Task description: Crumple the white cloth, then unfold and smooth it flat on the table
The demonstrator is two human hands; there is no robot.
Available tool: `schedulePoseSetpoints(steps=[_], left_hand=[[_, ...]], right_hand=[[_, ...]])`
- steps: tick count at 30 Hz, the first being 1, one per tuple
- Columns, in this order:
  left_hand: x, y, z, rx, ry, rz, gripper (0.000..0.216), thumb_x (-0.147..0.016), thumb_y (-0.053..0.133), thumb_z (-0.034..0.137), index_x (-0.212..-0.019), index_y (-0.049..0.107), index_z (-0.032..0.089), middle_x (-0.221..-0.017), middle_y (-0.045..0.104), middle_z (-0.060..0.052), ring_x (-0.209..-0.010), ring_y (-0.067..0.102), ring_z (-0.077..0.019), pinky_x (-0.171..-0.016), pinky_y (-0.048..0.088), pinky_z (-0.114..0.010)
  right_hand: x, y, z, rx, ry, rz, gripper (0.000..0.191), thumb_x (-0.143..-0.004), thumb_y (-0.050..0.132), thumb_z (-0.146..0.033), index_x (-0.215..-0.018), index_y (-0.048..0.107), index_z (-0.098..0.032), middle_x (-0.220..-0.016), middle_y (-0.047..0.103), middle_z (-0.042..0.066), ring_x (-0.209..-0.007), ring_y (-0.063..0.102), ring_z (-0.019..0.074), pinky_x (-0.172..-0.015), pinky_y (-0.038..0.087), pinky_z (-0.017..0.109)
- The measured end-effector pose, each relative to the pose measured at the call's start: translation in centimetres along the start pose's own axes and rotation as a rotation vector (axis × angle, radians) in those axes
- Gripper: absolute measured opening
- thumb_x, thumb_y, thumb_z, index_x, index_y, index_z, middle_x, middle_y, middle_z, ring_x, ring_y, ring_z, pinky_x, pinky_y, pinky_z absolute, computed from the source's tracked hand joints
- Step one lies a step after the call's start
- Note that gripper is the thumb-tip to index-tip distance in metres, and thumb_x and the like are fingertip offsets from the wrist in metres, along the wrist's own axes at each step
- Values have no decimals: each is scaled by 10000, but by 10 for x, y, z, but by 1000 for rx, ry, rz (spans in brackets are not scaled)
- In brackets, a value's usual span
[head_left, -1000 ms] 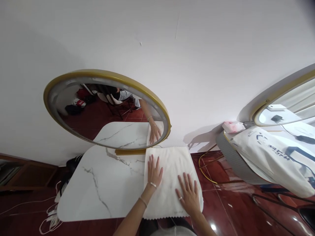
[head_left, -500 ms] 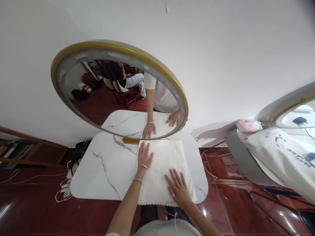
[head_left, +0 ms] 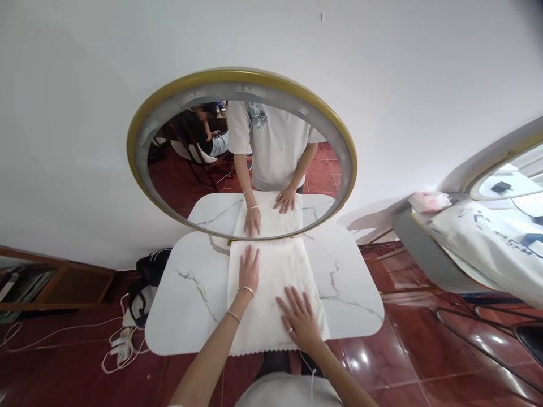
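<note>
A white cloth (head_left: 267, 316) with a scalloped edge lies flat on the white marble-patterned table (head_left: 182, 305), its near edge at the table's front. My left hand (head_left: 249, 270) presses on the upper left part of the cloth, fingers stretched out and pointing away from me. Lower and to the right, my right hand (head_left: 301, 322) rests flat on the cloth with its fingers spread. Neither hand grips anything. Small dark print shows near the cloth's front edge, beside the right hand.
An oval gold-framed mirror (head_left: 241, 76) stands at the table's back and reflects my arms and a seated person. To the right, another table (head_left: 424, 243) bears a printed white cloth bag (head_left: 492, 237) and a tissue pack (head_left: 429, 202). Cables and a power strip (head_left: 124, 345) lie on the floor at left.
The view has turned, so table and mirror sit farther right. On the cloth, my left hand has shifted inward from its left edge, its fingers closer together. My right hand stays flat.
</note>
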State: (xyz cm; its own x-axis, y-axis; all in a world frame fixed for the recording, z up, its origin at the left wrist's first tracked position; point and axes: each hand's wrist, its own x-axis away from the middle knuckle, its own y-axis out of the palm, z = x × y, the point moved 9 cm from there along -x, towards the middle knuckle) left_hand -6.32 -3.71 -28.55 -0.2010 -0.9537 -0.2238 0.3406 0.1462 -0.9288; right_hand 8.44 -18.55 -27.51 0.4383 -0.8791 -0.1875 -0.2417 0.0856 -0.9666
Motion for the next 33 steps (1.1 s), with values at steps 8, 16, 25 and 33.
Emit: schedulePoseSetpoints(steps=[8, 16, 25, 33], left_hand=[[-30, 43, 127, 69, 262, -96, 576, -901, 497, 301, -1452, 331, 280, -1601, 126, -66, -1467, 124, -267, -1153, 218, -543], [-25, 37, 104, -7, 284, -169, 612, -910, 504, 367, -1474, 293, 259, -1600, 114, -92, -1466, 134, -270, -1158, 206, -519], [-9, 7, 30, -49, 277, -193, 591, -929, 473, 379, -1477, 297, 242, -1594, 128, -122, -1467, 119, -280, -1158, 178, -521], [2, -15, -36, -22, 324, -197, 593, -927, 463, 396, -1479, 287, 269, -1604, 93, -74, -1473, 91, -249, -1170, 168, -504]], right_hand=[[19, -6, 30, -23, 45, -33, 621, -950, 418, -450, -1508, 170, -332, -1582, 153, 55, -1442, 174, 299, -1141, 120, 547], [12, -5, 11, -124, 29, -81, 752, -873, 501, -571, -1508, 166, -348, -1591, 93, 83, -1445, 85, 374, -1113, 34, 632], [-21, 16, -58, -173, -6, -101, 750, -887, 489, -553, -1514, 135, -343, -1592, 63, 102, -1442, 72, 389, -1102, 24, 648], [-54, 36, -123, -173, 38, -96, 742, -891, 466, -564, -1515, 126, -346, -1595, 57, 89, -1448, 53, 373, -1107, -10, 645]])
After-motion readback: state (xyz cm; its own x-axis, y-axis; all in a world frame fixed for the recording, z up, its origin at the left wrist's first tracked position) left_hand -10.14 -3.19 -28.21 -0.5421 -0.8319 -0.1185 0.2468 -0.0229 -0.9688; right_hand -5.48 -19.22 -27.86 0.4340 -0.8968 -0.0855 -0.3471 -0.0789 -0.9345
